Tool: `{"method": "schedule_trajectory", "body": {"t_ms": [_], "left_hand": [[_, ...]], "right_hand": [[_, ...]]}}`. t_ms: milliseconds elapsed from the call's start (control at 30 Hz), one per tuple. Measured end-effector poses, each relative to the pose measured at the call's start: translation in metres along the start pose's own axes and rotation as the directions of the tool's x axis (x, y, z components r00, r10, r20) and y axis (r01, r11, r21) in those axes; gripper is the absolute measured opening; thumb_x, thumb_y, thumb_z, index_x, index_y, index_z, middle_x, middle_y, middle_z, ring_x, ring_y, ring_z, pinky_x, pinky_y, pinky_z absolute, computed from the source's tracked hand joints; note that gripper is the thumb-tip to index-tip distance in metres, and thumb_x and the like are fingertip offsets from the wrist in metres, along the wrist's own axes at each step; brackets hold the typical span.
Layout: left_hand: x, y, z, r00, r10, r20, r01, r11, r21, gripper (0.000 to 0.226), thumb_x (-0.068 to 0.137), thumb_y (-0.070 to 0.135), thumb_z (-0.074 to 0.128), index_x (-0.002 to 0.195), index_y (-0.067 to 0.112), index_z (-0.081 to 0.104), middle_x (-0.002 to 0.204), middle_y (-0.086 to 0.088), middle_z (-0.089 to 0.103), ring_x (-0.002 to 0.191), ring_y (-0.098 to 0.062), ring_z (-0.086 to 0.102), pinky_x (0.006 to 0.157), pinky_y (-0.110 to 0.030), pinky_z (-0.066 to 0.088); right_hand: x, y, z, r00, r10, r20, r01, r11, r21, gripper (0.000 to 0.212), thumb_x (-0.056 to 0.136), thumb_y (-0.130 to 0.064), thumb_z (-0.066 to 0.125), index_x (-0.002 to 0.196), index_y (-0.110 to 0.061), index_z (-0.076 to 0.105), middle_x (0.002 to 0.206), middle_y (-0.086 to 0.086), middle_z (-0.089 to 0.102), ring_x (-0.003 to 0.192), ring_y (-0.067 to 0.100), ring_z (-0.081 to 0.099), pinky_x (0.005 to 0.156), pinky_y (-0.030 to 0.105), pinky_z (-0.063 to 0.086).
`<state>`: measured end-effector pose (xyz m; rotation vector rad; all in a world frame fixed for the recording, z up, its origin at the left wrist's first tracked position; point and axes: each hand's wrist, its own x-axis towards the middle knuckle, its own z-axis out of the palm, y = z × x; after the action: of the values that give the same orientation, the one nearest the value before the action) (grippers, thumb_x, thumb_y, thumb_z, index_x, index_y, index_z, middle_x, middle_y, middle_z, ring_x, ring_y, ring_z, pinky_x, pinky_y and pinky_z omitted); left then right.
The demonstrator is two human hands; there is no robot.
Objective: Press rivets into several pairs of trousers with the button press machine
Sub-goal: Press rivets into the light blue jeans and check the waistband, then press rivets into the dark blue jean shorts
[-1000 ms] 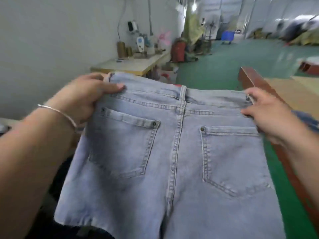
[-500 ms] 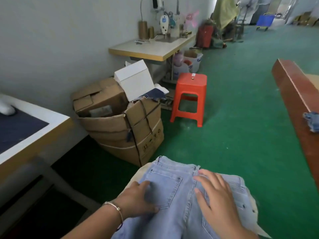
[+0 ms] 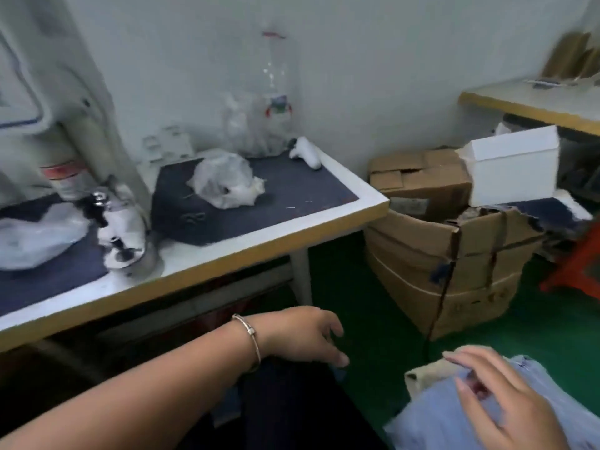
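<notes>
The right hand (image 3: 500,404) lies flat on the light blue trousers (image 3: 431,420) at the near right, fingers straight and spread, pressing rather than clasping the cloth. The trousers rest heaped on a pale pad (image 3: 422,375) whose corner pokes out just left of the fingertips; the frame cuts off the heap at the bottom and right. The left hand (image 3: 305,336) hangs in the air near the middle, fingers loosely curled and holding nothing, a thin bracelet (image 3: 251,334) on its wrist, well apart from the trousers. Below it sits a dark lap (image 3: 285,410).

Green floor (image 3: 373,323) lies bare between the two hands and runs to the far right as far as the cardboard boxes (image 3: 448,264), which stand just beside the table (image 3: 324,228) corner. A white box (image 3: 513,170) sits on top of them. The table's yellow edge runs from far right to near left above the left forearm. On its dark mat lie crumpled plastic bags (image 3: 224,183). At the left edge stands the press machine (image 3: 120,228), blurred, its upper body cut off by the frame. An orange stool (image 3: 578,264) is half out of view at the right.
</notes>
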<state>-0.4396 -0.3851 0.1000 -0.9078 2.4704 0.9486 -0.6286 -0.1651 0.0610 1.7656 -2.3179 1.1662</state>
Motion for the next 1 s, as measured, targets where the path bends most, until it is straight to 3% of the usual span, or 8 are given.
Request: {"method": "schedule_trajectory", "body": {"t_ms": [100, 200, 367, 433, 500, 667, 867, 1000], "left_hand": [[-0.068, -0.049, -0.019, 0.990, -0.117, -0.078, 0.103, 0.982, -0.161, 0.047, 0.088, 0.054, 0.066, 0.130, 0.035, 0.057, 0.120, 0.019, 0.060, 0.102, -0.001, 0.059, 0.079, -0.014, 0.045], [-0.133, -0.093, -0.028, 0.949, -0.277, -0.152, 0.213, 0.917, -0.337, 0.039, 0.089, 0.050, 0.068, 0.124, 0.034, 0.061, 0.116, 0.016, 0.065, 0.093, -0.004, 0.066, 0.083, -0.022, 0.056], [-0.223, -0.146, -0.021, 0.863, -0.458, -0.213, 0.298, 0.802, -0.517, 0.024, 0.091, 0.042, 0.067, 0.114, 0.034, 0.065, 0.094, 0.015, 0.073, 0.089, 0.001, 0.070, 0.077, -0.020, 0.057], [-0.251, -0.160, -0.013, 0.833, -0.504, -0.228, 0.306, 0.763, -0.569, 0.022, 0.091, 0.043, 0.068, 0.112, 0.036, 0.066, 0.097, 0.015, 0.073, 0.090, 0.000, 0.071, 0.080, -0.024, 0.058], [-0.274, -0.169, -0.004, 0.807, -0.538, -0.245, 0.302, 0.731, -0.611, 0.021, 0.090, 0.043, 0.068, 0.111, 0.037, 0.067, 0.101, 0.015, 0.074, 0.092, -0.002, 0.071, 0.085, -0.029, 0.059], [-0.318, -0.186, 0.029, 0.716, -0.647, -0.264, 0.297, 0.624, -0.723, 0.019, 0.091, 0.039, 0.069, 0.110, 0.035, 0.068, 0.102, 0.010, 0.075, 0.092, -0.006, 0.072, 0.082, -0.028, 0.058], [-0.363, -0.205, 0.079, 0.574, -0.805, -0.150, 0.448, 0.461, -0.766, 0.016, 0.092, 0.038, 0.067, 0.107, 0.030, 0.066, 0.101, 0.007, 0.073, 0.086, -0.005, 0.072, 0.073, -0.023, 0.058], [-0.395, -0.214, 0.121, 0.446, -0.895, -0.015, 0.644, 0.333, -0.689, 0.023, 0.089, 0.044, 0.068, 0.087, 0.021, 0.069, 0.084, 0.006, 0.073, 0.073, -0.007, 0.068, 0.061, -0.020, 0.052]], "right_hand": [[0.026, -0.013, 0.022, 0.989, -0.103, 0.106, 0.099, 0.994, 0.043, 0.035, 0.077, -0.013, 0.064, 0.100, -0.040, 0.064, 0.115, -0.030, 0.049, 0.081, -0.012, 0.052, 0.065, 0.006, 0.036], [0.052, -0.028, 0.045, 0.959, -0.189, 0.213, 0.172, 0.980, 0.099, 0.034, 0.086, -0.028, 0.057, 0.109, -0.054, 0.055, 0.116, -0.027, 0.052, 0.086, -0.010, 0.055, 0.064, 0.007, 0.041], [0.089, -0.057, 0.086, 0.879, -0.341, 0.334, 0.304, 0.939, 0.159, 0.034, 0.087, -0.045, 0.049, 0.120, -0.053, 0.053, 0.121, -0.027, 0.052, 0.086, -0.009, 0.057, 0.064, 0.008, 0.045], [0.100, -0.068, 0.099, 0.827, -0.410, 0.384, 0.371, 0.912, 0.174, 0.035, 0.090, -0.054, 0.043, 0.123, -0.052, 0.052, 0.124, -0.026, 0.052, 0.086, -0.007, 0.058, 0.060, 0.009, 0.046], [0.109, -0.082, 0.112, 0.776, -0.480, 0.410, 0.435, 0.877, 0.203, 0.038, 0.090, -0.056, 0.042, 0.126, -0.051, 0.052, 0.126, -0.026, 0.052, 0.093, -0.005, 0.059, 0.069, 0.012, 0.048], [0.119, -0.137, 0.130, 0.647, -0.676, 0.354, 0.593, 0.737, 0.325, 0.036, 0.091, -0.044, 0.048, 0.126, -0.043, 0.056, 0.124, -0.024, 0.055, 0.104, 0.002, 0.060, 0.082, 0.022, 0.049], [0.117, -0.216, 0.139, 0.511, -0.835, 0.205, 0.696, 0.542, 0.470, 0.031, 0.091, -0.030, 0.049, 0.108, -0.019, 0.072, 0.113, -0.015, 0.062, 0.089, 0.004, 0.063, 0.072, 0.026, 0.051], [0.110, -0.273, 0.144, 0.384, -0.904, 0.188, 0.745, 0.423, 0.516, 0.029, 0.089, -0.026, 0.050, 0.100, -0.015, 0.074, 0.101, -0.012, 0.066, 0.076, 0.007, 0.066, 0.062, 0.025, 0.052]]}}
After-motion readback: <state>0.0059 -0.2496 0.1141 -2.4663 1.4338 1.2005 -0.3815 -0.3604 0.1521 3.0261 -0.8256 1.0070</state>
